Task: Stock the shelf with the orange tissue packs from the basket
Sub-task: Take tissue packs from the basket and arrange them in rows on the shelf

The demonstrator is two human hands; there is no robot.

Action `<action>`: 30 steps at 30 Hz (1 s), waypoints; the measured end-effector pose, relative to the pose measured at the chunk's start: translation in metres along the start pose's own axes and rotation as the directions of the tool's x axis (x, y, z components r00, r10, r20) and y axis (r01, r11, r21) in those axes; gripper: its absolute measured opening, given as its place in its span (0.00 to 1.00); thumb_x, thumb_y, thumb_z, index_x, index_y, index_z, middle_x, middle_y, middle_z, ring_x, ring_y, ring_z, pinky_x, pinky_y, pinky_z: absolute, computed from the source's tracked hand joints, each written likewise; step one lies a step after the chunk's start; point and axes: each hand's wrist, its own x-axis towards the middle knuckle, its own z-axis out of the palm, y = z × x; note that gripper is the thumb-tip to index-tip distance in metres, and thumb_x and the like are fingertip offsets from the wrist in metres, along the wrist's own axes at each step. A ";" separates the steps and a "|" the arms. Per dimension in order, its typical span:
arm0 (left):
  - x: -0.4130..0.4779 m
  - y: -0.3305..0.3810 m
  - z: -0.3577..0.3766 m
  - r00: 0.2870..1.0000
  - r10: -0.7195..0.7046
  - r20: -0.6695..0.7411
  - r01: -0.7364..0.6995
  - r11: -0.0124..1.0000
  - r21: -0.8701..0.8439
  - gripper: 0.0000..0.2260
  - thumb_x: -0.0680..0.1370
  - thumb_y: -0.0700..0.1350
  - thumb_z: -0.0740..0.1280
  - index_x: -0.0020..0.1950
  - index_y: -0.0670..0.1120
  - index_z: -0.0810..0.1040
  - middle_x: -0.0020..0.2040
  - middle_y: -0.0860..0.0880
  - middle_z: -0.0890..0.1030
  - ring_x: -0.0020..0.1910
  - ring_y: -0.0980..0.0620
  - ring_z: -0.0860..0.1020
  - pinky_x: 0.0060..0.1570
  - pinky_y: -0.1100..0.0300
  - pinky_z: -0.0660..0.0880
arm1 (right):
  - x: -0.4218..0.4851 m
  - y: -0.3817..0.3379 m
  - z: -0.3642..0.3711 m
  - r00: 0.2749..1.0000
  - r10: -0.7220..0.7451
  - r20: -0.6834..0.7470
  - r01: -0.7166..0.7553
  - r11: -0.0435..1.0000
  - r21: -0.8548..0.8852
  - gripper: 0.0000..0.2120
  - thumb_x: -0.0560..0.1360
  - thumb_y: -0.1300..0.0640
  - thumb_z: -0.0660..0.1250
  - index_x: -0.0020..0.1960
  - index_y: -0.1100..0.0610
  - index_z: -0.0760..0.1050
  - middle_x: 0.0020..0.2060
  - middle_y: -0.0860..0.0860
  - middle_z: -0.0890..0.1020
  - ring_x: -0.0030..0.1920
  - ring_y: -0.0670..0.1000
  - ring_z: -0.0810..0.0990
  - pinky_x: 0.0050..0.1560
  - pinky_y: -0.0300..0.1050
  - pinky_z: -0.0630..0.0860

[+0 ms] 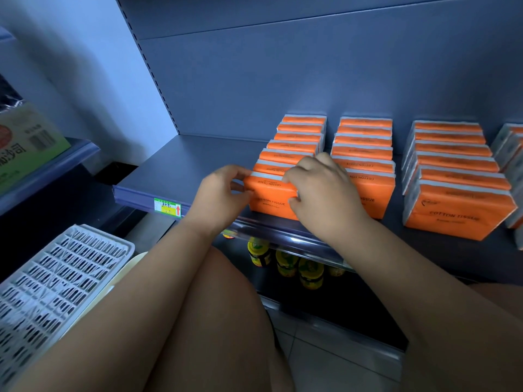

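On the grey-blue shelf (181, 168) stand three rows of orange tissue packs, upright and front to back. The front pack of the left row (270, 198) is held from both sides: my left hand (219, 193) grips its left edge and my right hand (319, 185) clasps its top and right edge. The middle row (365, 149) stands right beside it and the right row (452, 176) stands apart. The white slatted basket (56, 278) sits at lower left; what is inside it is hidden.
A green-and-yellow price tag (167, 207) is on the shelf's front rail. Yellow-capped bottles (285, 263) stand on the shelf below. White tissue packs (509, 148) sit at the far right. A green carton (25, 148) rests on the left shelf unit. The shelf's left part is bare.
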 end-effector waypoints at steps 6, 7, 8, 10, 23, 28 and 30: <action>-0.001 0.003 0.001 1.000 -0.024 0.015 0.023 1.000 0.008 0.13 0.78 0.36 0.71 0.57 0.51 0.80 0.50 0.57 0.82 0.50 0.63 0.81 0.42 0.79 0.72 | -0.001 -0.005 -0.002 0.999 0.033 0.029 -0.032 0.998 -0.049 0.13 0.71 0.58 0.74 0.55 0.53 0.82 0.52 0.51 0.81 0.58 0.59 0.74 0.55 0.53 0.73; -0.001 0.004 0.001 1.000 -0.025 0.014 0.025 1.000 0.010 0.12 0.78 0.36 0.71 0.57 0.50 0.80 0.51 0.56 0.82 0.49 0.62 0.81 0.42 0.79 0.72 | -0.002 -0.006 -0.002 0.999 0.038 0.035 -0.035 0.998 -0.059 0.14 0.71 0.58 0.74 0.56 0.53 0.82 0.53 0.51 0.80 0.58 0.58 0.74 0.56 0.53 0.72; -0.001 0.004 0.001 1.000 -0.029 0.011 0.028 1.000 0.012 0.12 0.78 0.36 0.71 0.58 0.49 0.81 0.51 0.55 0.82 0.49 0.61 0.82 0.43 0.79 0.72 | -0.002 -0.006 -0.003 0.998 0.040 0.043 -0.037 0.997 -0.067 0.14 0.71 0.58 0.74 0.57 0.53 0.82 0.54 0.51 0.80 0.59 0.58 0.74 0.56 0.54 0.72; -0.001 0.004 0.000 0.999 -0.038 0.009 0.038 0.999 0.008 0.12 0.79 0.37 0.71 0.60 0.48 0.81 0.52 0.54 0.83 0.49 0.60 0.82 0.43 0.79 0.72 | -0.002 -0.007 -0.004 0.997 0.045 0.058 -0.041 0.996 -0.073 0.15 0.72 0.58 0.73 0.58 0.53 0.81 0.55 0.51 0.80 0.60 0.58 0.73 0.58 0.54 0.71; -0.040 0.017 -0.017 0.938 0.232 -0.256 -0.102 0.894 0.436 0.19 0.81 0.49 0.65 0.70 0.43 0.77 0.67 0.44 0.81 0.66 0.40 0.77 0.61 0.49 0.75 | -0.007 -0.040 -0.023 0.992 0.130 -0.008 -0.120 0.936 0.332 0.26 0.82 0.42 0.58 0.76 0.52 0.69 0.72 0.48 0.75 0.72 0.53 0.71 0.72 0.52 0.69; -0.095 -0.002 -0.049 0.856 0.225 -0.466 0.050 0.859 0.509 0.29 0.80 0.53 0.63 0.77 0.38 0.68 0.77 0.40 0.70 0.80 0.36 0.61 0.78 0.45 0.61 | -0.008 -0.090 -0.042 0.995 0.094 -0.045 -0.063 0.886 0.459 0.26 0.83 0.43 0.58 0.77 0.55 0.69 0.73 0.50 0.74 0.73 0.51 0.69 0.73 0.50 0.66; -0.131 -0.021 -0.060 0.843 0.166 -0.512 0.148 0.843 0.517 0.31 0.81 0.54 0.63 0.79 0.37 0.65 0.79 0.39 0.67 0.82 0.37 0.59 0.79 0.44 0.59 | -0.010 -0.124 -0.045 0.998 -0.005 -0.058 0.033 0.878 0.477 0.28 0.83 0.43 0.58 0.77 0.58 0.69 0.72 0.54 0.75 0.74 0.55 0.70 0.73 0.50 0.66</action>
